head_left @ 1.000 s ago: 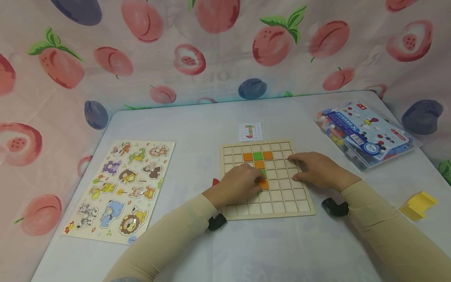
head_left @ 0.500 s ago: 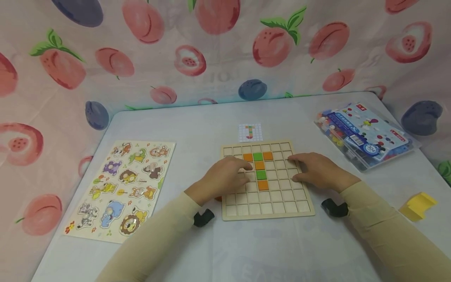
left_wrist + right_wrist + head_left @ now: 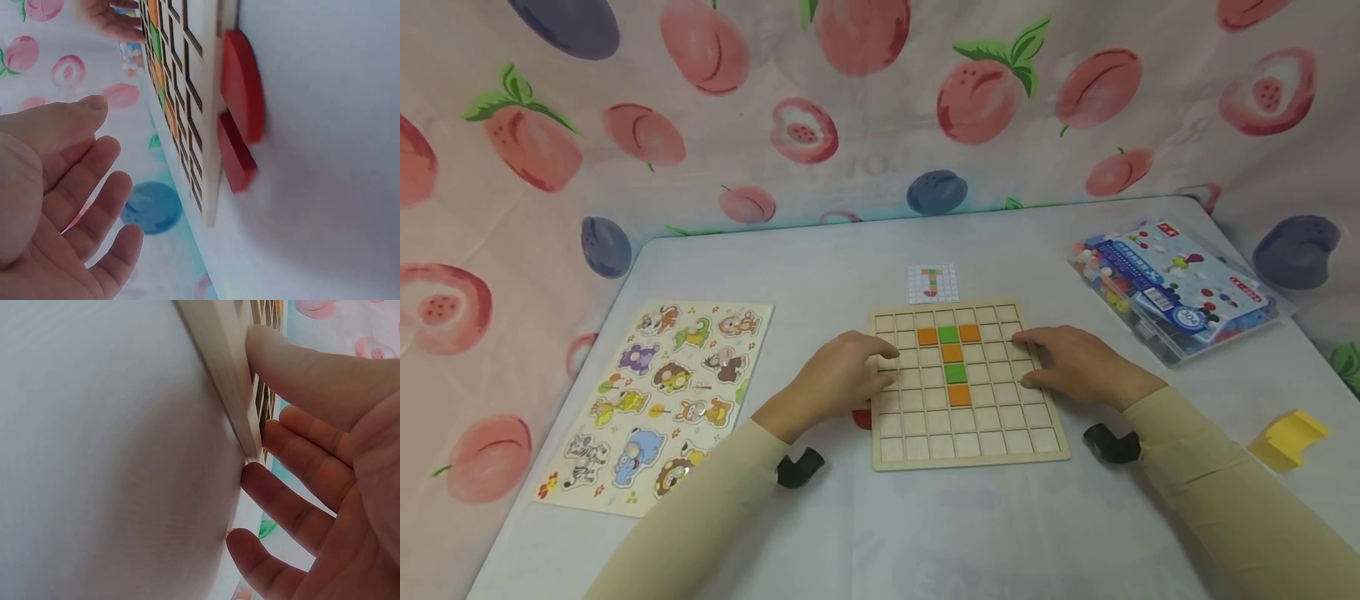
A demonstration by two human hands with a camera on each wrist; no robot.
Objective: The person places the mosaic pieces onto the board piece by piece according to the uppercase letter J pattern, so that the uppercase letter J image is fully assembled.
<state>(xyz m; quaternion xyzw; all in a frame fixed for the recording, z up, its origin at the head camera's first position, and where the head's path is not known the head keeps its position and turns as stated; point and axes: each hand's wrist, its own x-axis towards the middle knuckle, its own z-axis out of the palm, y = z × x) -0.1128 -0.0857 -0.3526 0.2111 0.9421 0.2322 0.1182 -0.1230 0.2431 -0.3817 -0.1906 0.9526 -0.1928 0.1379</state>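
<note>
A square wooden grid board [image 3: 985, 437] lies mid-table. In it, several orange tiles [image 3: 959, 395] and two green tiles [image 3: 955, 372] form a T shape. Over the board's left edge is my left hand [image 3: 827, 375], fingers loosely spread and holding nothing; the left wrist view shows its palm bare. Below it, a curved red piece [image 3: 242, 84] and a smaller red piece [image 3: 237, 153] lie by the board's left side, partly hidden in the head view. My right hand [image 3: 1082, 367] rests at the right edge, its thumb [image 3: 272, 353] touching the wooden frame.
Behind the board lies a small gridded card [image 3: 932, 283] printed with a coloured figure. An animal puzzle board [image 3: 700, 392] is on the left. At the back right sits a clear plastic case [image 3: 1180, 287] of colourful parts, with a yellow piece [image 3: 1290, 440] nearer the front.
My left hand has moved left from the tile column to the board's left edge, uncovering the lower green and orange tiles. The right hand stays at the right edge.
</note>
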